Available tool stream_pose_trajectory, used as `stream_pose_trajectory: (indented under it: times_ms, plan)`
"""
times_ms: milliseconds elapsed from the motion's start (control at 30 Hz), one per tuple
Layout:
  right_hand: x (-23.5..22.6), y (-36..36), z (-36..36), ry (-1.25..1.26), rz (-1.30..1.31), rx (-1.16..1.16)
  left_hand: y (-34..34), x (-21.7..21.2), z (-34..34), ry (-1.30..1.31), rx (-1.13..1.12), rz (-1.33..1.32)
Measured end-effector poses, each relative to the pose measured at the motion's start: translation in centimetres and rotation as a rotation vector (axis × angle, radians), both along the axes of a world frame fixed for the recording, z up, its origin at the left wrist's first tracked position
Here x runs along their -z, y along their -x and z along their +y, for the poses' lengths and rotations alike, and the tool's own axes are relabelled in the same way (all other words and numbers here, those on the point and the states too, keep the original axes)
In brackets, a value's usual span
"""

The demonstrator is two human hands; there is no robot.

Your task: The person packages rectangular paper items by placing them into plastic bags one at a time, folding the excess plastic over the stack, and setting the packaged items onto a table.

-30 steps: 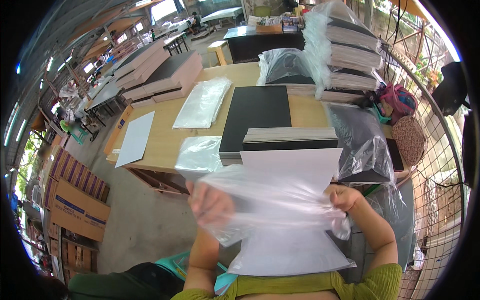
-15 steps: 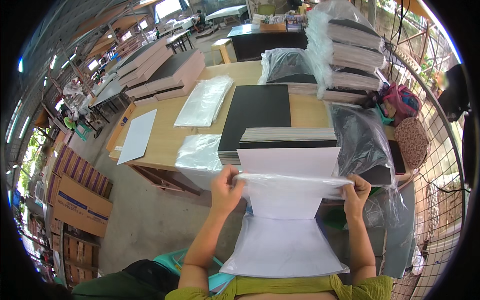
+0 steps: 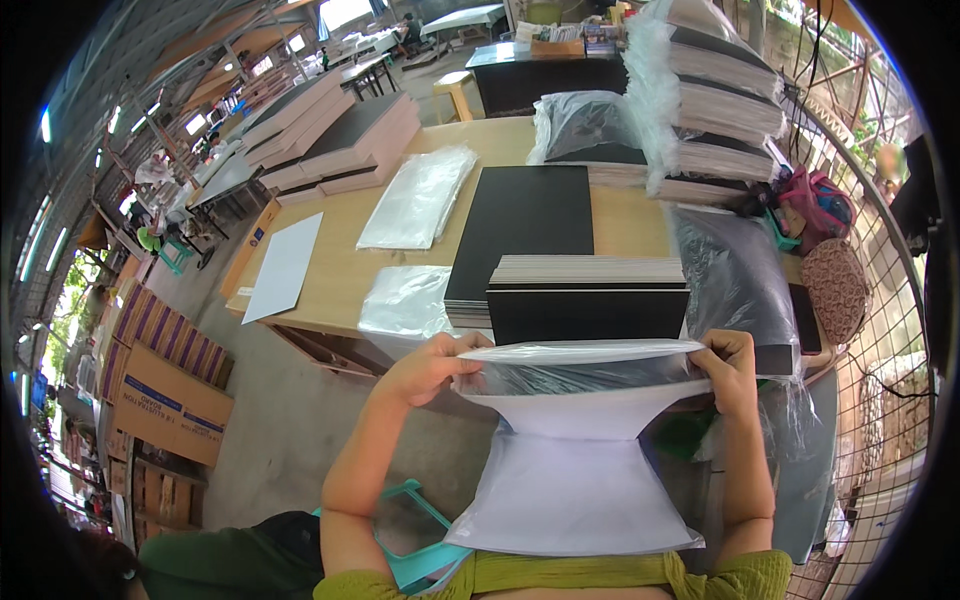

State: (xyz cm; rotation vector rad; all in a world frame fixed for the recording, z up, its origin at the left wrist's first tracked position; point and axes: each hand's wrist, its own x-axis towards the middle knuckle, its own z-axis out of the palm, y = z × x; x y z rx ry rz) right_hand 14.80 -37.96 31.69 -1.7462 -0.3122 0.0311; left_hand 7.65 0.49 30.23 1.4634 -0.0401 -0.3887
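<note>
Both my hands grip the mouth of a clear plastic bag (image 3: 580, 378), holding it stretched wide between them. My left hand (image 3: 437, 366) pinches the left corner of the rim, and my right hand (image 3: 728, 370) pinches the right corner. White sheeting (image 3: 575, 490) shows in the lower part of the bag, which hangs down in front of my body. Just beyond the bag's upper rim, a stack of black-faced boards (image 3: 588, 316) leans at the table's near edge, its pale edges upward. The boards' lower part is hidden behind the bag.
A flat black board stack (image 3: 525, 215) lies on the wooden table (image 3: 440, 142), beside folded plastic bags (image 3: 415, 200) and a pale sheet (image 3: 284, 268). Bagged stacks (image 3: 720, 105) rise at back right; a phone (image 3: 805, 320) lies at the right edge. A teal stool (image 3: 415, 560) stands below.
The bag's mouth has been pulled wider, and my left hand has moved left. The white panel before the standing boards has dropped, uncovering their black face. The view has shifted slightly.
</note>
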Motion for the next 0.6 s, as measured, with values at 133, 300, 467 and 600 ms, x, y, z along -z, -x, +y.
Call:
stream_pose_trajectory:
  times_ms: [133,300,467,600]
  plan:
    - [1.4,0.0,-1.4,-0.266,0.418,-0.293,0.6,4.4,0.3,0.175,-0.010,0.275]
    - [7.4,1.2,-3.5,-0.308,0.566,-0.424,1.0,10.6,2.9,0.266,0.071,0.371]
    - [12.3,3.4,-4.6,-0.020,0.539,-0.420,4.4,16.2,1.0,0.277,-0.028,0.410]
    - [18.4,5.7,-5.2,0.014,0.648,-0.314,7.0,21.5,0.7,0.239,-0.066,0.634]
